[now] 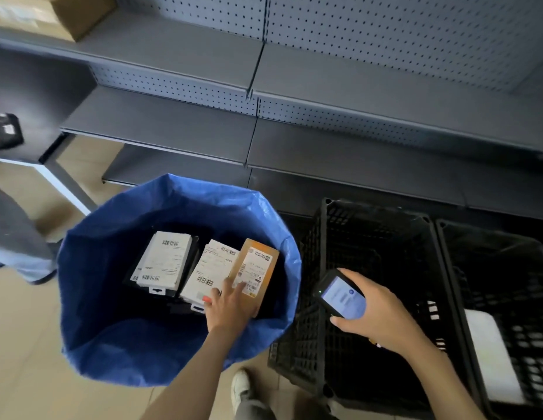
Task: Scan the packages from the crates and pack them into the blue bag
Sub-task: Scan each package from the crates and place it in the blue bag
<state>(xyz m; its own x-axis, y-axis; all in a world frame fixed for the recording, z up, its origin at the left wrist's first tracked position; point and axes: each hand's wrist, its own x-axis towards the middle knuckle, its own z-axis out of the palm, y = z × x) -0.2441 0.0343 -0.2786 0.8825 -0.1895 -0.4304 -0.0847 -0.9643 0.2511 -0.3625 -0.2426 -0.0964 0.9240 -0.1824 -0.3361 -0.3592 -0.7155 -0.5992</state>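
The blue bag (118,298) stands wide open on the floor at centre left. Inside lie two white labelled packages (164,262) (208,268) and a brown cardboard package (258,265) at the right. My left hand (231,307) reaches into the bag and grips the near end of the brown package, forefinger lying on its label. My right hand (382,316) holds a black handheld scanner (340,294) with a lit screen over the nearer black crate (312,344). A second black crate (464,313) at the right contains a white package (491,359).
Grey metal shelves (264,131) with pegboard backs run behind the bag and crates. A cardboard box (52,13) sits on the top left shelf. A black device (6,130) lies on a table at left. Another person's legs (15,244) stand at far left. My shoe (240,386) is below.
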